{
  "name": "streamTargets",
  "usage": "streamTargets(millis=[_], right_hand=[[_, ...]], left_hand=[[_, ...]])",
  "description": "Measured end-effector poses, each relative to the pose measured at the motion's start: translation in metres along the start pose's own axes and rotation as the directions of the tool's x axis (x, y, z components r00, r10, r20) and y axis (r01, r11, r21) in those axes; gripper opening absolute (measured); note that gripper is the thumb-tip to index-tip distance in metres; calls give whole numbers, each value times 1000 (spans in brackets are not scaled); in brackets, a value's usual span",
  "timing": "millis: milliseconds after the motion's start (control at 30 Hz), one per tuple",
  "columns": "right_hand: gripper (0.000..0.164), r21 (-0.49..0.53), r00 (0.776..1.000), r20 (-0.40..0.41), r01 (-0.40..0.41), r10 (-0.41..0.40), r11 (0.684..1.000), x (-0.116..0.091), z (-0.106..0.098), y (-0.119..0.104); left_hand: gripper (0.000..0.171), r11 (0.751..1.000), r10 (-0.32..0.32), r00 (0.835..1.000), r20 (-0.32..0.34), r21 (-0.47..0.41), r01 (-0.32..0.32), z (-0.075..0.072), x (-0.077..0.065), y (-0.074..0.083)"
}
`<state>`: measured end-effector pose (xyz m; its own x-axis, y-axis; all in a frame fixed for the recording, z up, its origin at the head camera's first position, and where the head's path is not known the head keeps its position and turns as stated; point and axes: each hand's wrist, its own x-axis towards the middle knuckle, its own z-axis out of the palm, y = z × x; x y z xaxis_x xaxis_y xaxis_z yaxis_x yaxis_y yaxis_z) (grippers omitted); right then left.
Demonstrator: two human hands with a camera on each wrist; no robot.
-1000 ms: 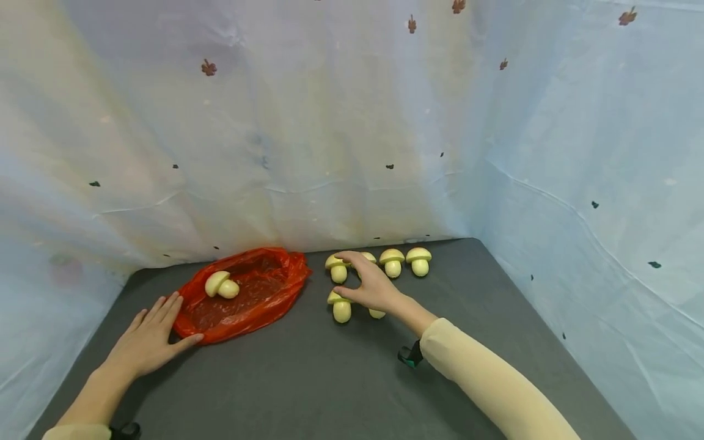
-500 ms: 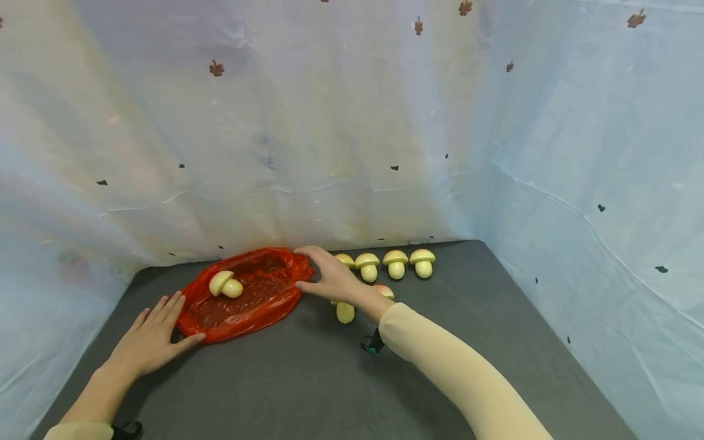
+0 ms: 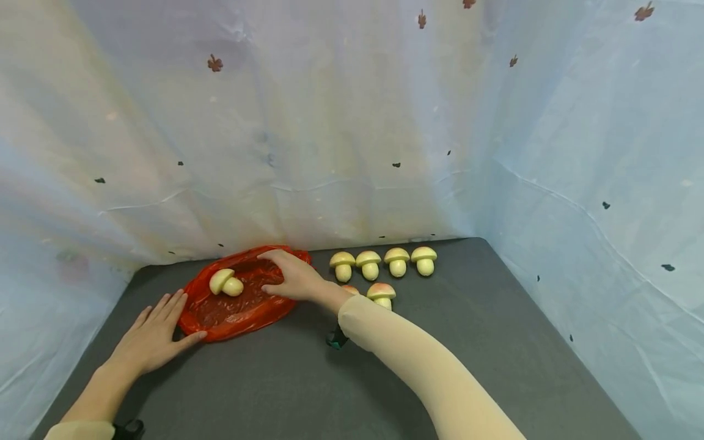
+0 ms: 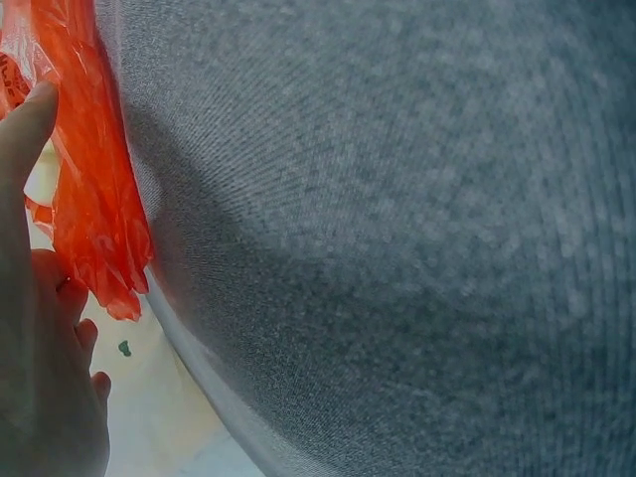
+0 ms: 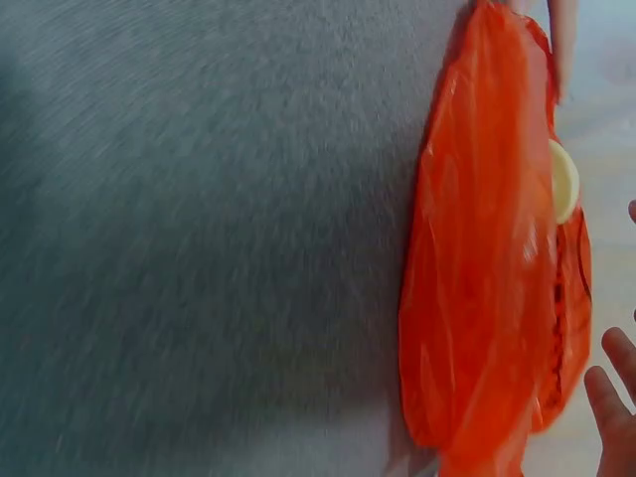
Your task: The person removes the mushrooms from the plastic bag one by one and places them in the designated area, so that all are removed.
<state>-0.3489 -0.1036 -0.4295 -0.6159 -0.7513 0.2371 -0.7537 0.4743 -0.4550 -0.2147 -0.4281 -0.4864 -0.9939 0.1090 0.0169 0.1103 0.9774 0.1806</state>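
Observation:
A red plastic bag (image 3: 242, 324) lies spread with its mouth up at the left of the table. Inside it, toward the left, sits one pale yellow mushroom (image 3: 226, 283), tilted on its side. My left hand (image 3: 147, 342) rests at the bag's left rim, fingers straight and thumb spread along the front edge. Over the bag's right part is my right hand (image 3: 299, 278), fingers and thumb apart, with no object visible between them. In the right wrist view its fingers (image 5: 618, 383) appear spread at the right edge, beside the bag (image 5: 477, 248).
Several mushrooms (image 3: 397, 263) stand in a row at the back of the dark table (image 3: 264, 391). Two more are in front of them, one mushroom (image 3: 381, 293) in plain sight and the other partly behind the right sleeve (image 3: 423, 360). A patterned curtain (image 3: 330, 122) borders the table.
My right hand has moved left from above the mushrooms, past the bag's right rim, to over the bag's inside. The left hand and the mushroom in the bag have stayed put.

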Motion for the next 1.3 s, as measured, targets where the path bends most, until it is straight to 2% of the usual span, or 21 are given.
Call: streamTargets(millis=[467,933,1133,1300], right_hand=[[72,-3,998,54,-20,20,1000,24,43,-22],[79,-106,984,151,-80,96,991,40,59,-20],[82,-179,973,211,-60,98,982,43,65,-18],[74,-184,976,203,-43,81,982,41,66,-20]], left_hand=[[112,1000,23,999,-25,16,-22,-1,-5,10],[111,999,35,999,-15,3,-35,-3,-11,25],[111,999,34,999,-10,2,-34,-2,-13,27],[111,999,31,999,-17,11,-31,0,-14,26]])
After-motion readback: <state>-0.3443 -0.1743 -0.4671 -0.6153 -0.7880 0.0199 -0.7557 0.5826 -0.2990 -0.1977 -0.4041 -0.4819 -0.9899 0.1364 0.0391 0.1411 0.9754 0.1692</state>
